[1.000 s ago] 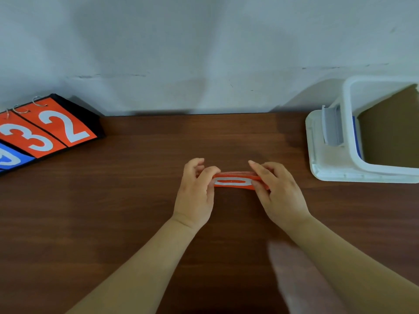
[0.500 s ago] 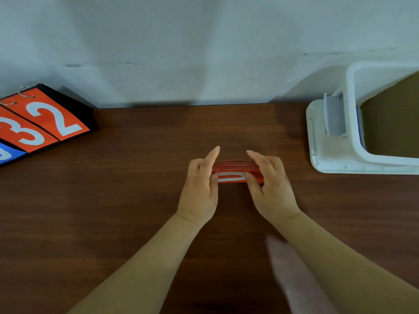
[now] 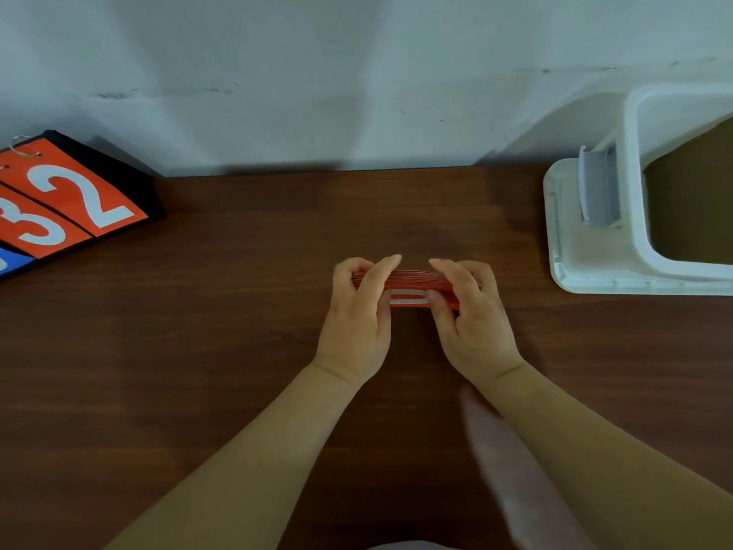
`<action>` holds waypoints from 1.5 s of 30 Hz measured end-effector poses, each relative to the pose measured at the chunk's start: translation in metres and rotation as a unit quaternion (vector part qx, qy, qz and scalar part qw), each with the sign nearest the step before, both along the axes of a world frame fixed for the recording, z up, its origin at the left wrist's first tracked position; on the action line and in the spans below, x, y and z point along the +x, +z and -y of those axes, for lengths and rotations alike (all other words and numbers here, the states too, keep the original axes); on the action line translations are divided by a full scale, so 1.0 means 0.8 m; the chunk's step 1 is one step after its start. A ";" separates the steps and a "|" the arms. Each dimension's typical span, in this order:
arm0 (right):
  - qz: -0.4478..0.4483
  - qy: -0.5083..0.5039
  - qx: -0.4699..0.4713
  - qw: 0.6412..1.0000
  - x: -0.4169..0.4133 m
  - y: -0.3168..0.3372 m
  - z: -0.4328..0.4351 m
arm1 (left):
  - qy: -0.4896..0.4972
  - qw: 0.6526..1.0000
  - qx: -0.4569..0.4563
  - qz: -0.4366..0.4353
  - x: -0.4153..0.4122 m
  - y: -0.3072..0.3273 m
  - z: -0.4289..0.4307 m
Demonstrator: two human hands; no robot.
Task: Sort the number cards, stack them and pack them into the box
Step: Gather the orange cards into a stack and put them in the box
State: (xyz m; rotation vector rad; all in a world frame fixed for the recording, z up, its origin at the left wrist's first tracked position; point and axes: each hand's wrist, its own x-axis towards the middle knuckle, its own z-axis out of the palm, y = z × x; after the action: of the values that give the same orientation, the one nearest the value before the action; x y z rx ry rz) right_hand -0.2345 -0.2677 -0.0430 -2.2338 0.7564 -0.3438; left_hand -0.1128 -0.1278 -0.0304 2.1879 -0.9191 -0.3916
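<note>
Holding the red cards (image 3: 412, 285) tight between them, the left hand (image 3: 357, 323) and right hand (image 3: 474, 323) seemed to be squaring the pile just above the table (image 3: 238, 311). Next, it likely needed carrying to the box (image 3: 634, 248) far right.

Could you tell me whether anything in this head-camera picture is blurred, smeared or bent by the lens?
Head view: a pale smear crosses the lower right over the right forearm; the wide lens bows the table's far edge and tilts the box; the cards between the left hand and right hand look soft, with the print unreadable; the scoreboard digits stay legible.
</note>
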 end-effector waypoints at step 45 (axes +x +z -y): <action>0.015 -0.027 0.257 0.966 -0.078 0.192 -0.013 | -0.064 0.962 -0.042 -0.261 -0.014 0.180 -0.022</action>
State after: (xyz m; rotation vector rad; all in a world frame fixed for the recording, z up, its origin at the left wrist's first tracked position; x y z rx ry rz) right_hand -0.2970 -0.2570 0.1107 -1.7202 0.7868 -0.1787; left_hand -0.1237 -0.1099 0.1139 1.8153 -0.7605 -0.9223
